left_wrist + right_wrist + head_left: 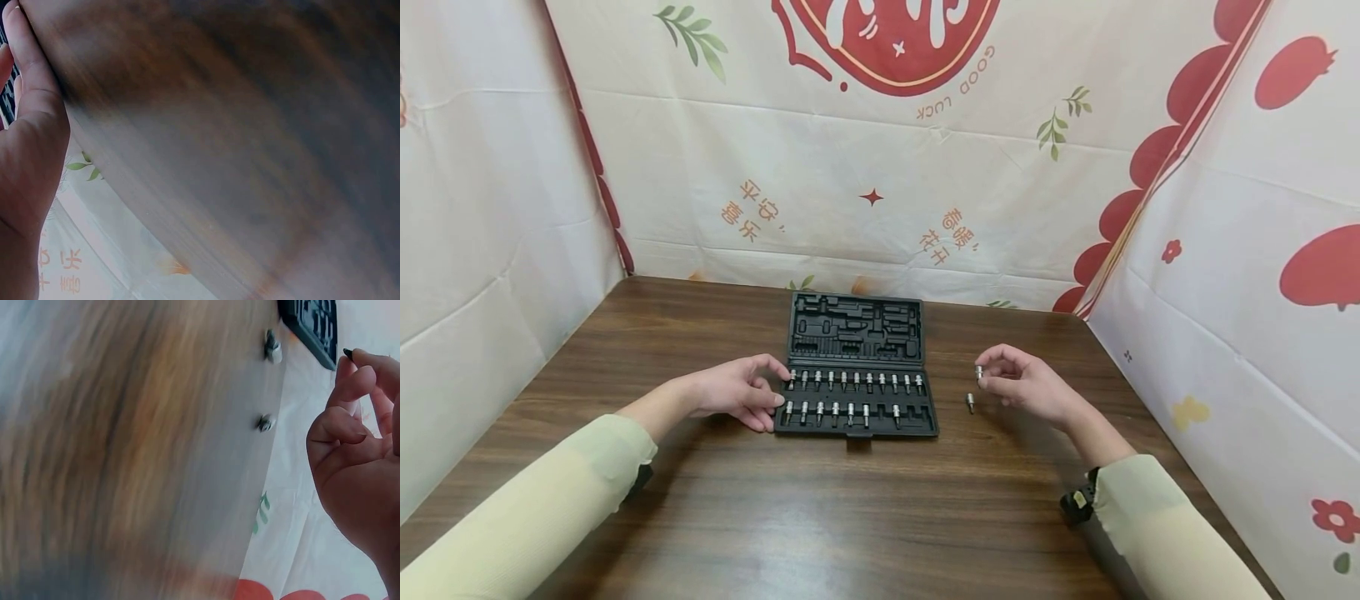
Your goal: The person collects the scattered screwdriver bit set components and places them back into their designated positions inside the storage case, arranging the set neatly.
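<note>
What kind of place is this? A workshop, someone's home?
Probably a makeshift recording booth rather than a real workshop: a wooden table is walled in on three sides by printed cloth with red festive designs. On it lies an open black bit case, which the left hand touches.

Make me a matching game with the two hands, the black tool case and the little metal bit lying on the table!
Column one:
1. left hand
2. right hand
3. black tool case
4. loose bit on the table

Column two:
A. lies open, with rows of metal bits in its lower half
B. pinches a small metal bit
C. rests on the left edge of the case
D. lies on the wood between the case and the right hand

Pairs: 1-C, 2-B, 3-A, 4-D
</note>
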The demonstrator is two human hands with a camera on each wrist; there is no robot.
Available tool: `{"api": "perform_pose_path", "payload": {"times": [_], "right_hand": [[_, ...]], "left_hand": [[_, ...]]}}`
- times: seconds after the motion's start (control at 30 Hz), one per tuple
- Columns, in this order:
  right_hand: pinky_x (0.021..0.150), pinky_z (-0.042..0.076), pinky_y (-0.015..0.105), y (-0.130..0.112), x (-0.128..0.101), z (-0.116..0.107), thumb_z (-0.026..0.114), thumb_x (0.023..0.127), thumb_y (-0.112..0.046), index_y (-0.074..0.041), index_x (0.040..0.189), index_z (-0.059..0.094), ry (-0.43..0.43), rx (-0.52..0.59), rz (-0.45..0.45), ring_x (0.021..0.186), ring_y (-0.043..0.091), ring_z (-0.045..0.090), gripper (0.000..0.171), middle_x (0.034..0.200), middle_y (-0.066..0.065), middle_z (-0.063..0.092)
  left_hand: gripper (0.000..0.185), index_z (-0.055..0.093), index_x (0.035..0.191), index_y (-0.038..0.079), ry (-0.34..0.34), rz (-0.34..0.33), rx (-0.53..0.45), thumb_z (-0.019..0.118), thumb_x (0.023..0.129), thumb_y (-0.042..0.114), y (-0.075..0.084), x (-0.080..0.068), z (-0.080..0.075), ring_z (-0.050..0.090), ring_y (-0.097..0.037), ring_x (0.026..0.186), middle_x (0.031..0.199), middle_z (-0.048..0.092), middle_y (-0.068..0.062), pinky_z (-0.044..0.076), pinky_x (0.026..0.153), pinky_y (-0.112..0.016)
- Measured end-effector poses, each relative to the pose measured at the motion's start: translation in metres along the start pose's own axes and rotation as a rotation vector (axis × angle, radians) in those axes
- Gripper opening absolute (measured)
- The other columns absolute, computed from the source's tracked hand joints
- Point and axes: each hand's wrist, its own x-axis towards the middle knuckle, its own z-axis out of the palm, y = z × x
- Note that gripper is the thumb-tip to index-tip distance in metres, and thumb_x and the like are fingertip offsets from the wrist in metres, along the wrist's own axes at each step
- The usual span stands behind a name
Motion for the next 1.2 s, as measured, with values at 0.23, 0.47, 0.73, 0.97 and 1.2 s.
{"api": "perform_pose_path", "payload": {"times": [0.23,0.47,0.73,0.97,1.2], "right_hand": [[0.073,0.063,0.034,-0.013,0.002,0.009,0.076,0.106,-0.023,-0.015,0.133,0.064,0.003,0.07,-0.01,0.1,0.032,0.068,0.031,0.116,0.011,0.071],[0.064,0.056,0.029,-0.027,0.005,0.019,0.076,0.106,-0.024,-0.017,0.132,0.063,-0.016,0.131,-0.029,0.083,0.022,0.06,0.029,0.112,0.012,0.069],[0.06,0.05,0.026,-0.043,0.009,0.03,0.075,0.107,-0.02,-0.005,0.137,0.059,-0.037,0.174,-0.064,0.077,0.016,0.057,0.037,0.108,0.004,0.071],[0.054,0.045,0.026,-0.05,0.015,0.04,0.074,0.107,-0.018,-0.004,0.138,0.06,-0.051,0.165,-0.079,0.07,0.012,0.052,0.038,0.109,0.007,0.07],[0.058,0.046,0.026,-0.058,0.019,0.054,0.074,0.107,-0.016,0.0,0.141,0.058,-0.085,0.179,-0.091,0.073,0.014,0.052,0.041,0.112,0.014,0.068]], "left_hand": [[0.054,0.034,0.153,0.001,0.0,-0.001,-0.001,0.066,0.11,0.007,0.001,0.0,0.0,0.08,-0.024,0.084,0.097,0.068,-0.017,0.072,0.078,-0.036],[0.053,0.035,0.153,0.001,0.003,-0.002,-0.002,0.065,0.11,0.006,0.002,0.0,0.001,0.08,-0.024,0.083,0.097,0.068,-0.017,0.072,0.078,-0.036],[0.053,0.036,0.153,0.002,0.005,-0.008,-0.017,0.066,0.109,0.006,-0.002,0.003,0.0,0.08,-0.024,0.083,0.097,0.067,-0.016,0.071,0.077,-0.036],[0.053,0.036,0.153,0.002,0.004,-0.002,-0.009,0.065,0.11,0.006,-0.001,0.003,0.001,0.08,-0.024,0.084,0.097,0.067,-0.017,0.072,0.078,-0.037],[0.053,0.035,0.153,0.002,0.008,-0.005,-0.006,0.066,0.109,0.006,0.0,0.001,0.001,0.08,-0.024,0.083,0.097,0.067,-0.016,0.072,0.078,-0.037]]}}
